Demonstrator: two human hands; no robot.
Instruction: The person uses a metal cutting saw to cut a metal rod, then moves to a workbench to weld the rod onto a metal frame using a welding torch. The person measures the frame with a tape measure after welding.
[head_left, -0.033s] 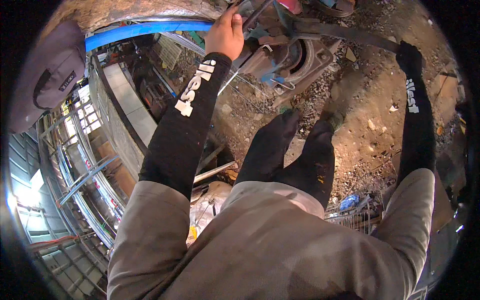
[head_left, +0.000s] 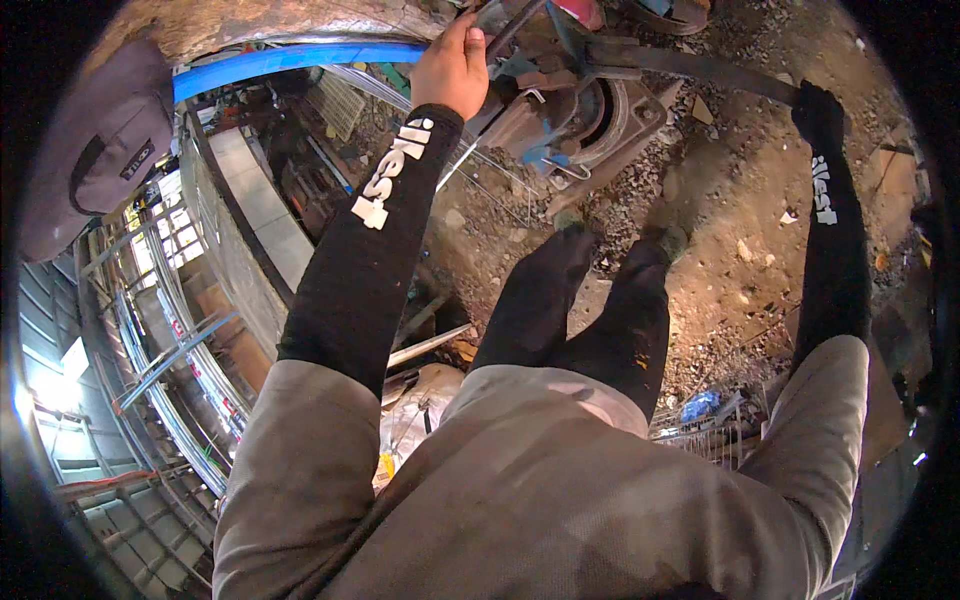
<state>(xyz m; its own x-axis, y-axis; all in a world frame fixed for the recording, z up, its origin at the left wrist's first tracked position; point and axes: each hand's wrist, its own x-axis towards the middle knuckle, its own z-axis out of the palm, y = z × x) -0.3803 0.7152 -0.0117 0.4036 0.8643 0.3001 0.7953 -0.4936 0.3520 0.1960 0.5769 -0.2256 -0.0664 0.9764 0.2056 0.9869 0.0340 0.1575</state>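
My left hand (head_left: pixel 452 72), bare below a black sleeve, is closed over the right end of a long blue bar (head_left: pixel 300 60) at the upper left. Its grip is partly hidden by the back of the hand. In a black glove, my right hand (head_left: pixel 820 115) is wrapped around the right end of a dark flat metal lever (head_left: pixel 700 68). That lever runs leftward to a rusty metal machine (head_left: pixel 590 130) with a round opening and blue parts, which stands on the ground between my hands.
A grey cap (head_left: pixel 110 140) fills the left side. Below it are a long panel-topped bench (head_left: pixel 250 190) and racks of metal lengths (head_left: pixel 190 360). Rubble and stones cover the dirt ground (head_left: pixel 740 250). Close to me on the right, a wire basket (head_left: pixel 710 440) sits by a blue crumpled item (head_left: pixel 700 404).
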